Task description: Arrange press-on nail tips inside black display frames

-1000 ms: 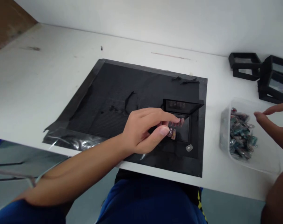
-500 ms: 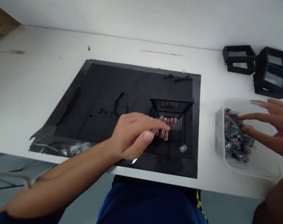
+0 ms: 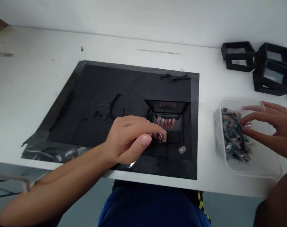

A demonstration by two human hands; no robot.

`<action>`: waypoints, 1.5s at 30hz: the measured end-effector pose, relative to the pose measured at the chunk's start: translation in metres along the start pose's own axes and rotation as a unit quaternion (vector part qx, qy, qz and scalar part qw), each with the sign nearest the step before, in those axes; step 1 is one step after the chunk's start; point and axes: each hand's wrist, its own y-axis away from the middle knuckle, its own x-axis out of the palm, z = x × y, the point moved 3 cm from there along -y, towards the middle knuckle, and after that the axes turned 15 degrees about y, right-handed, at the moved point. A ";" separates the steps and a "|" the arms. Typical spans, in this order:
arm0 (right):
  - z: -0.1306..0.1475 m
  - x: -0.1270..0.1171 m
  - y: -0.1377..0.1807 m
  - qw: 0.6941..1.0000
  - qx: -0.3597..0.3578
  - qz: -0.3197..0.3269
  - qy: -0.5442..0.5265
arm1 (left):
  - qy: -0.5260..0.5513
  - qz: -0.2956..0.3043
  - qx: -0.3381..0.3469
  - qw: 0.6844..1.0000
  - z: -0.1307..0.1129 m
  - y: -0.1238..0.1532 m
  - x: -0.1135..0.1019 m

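Observation:
A small black display box stands open on a black mat, with several patterned press-on nails laid inside it. My left hand rests at the box's left edge, its forefinger touching the nails and the thumb tucked below; nothing is gripped. My right hand reaches into a clear plastic tub holding several loose glittery nails; its fingers are spread over the pile with the tips touching it.
Several empty black boxes are stacked at the back right of the white table. A small silvery piece lies on the mat near the front. The table's front edge runs close to my lap.
My right hand moved left and down into the tub, onto the pile of nails. My left hand stayed at the open box. The camera shifted a little, so everything drifted left.

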 end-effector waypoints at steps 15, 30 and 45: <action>0.009 -0.009 -0.006 0.997 -0.020 -0.022 -0.064 | 0.008 0.003 -0.004 1.000 0.000 -0.002 0.000; 0.032 -0.022 -0.012 0.992 -0.087 -0.065 -0.058 | -0.030 0.024 0.004 0.999 -0.005 -0.009 0.002; 0.033 -0.033 -0.010 0.983 -0.053 -0.118 -0.130 | -0.043 0.018 0.005 0.999 -0.006 -0.010 0.000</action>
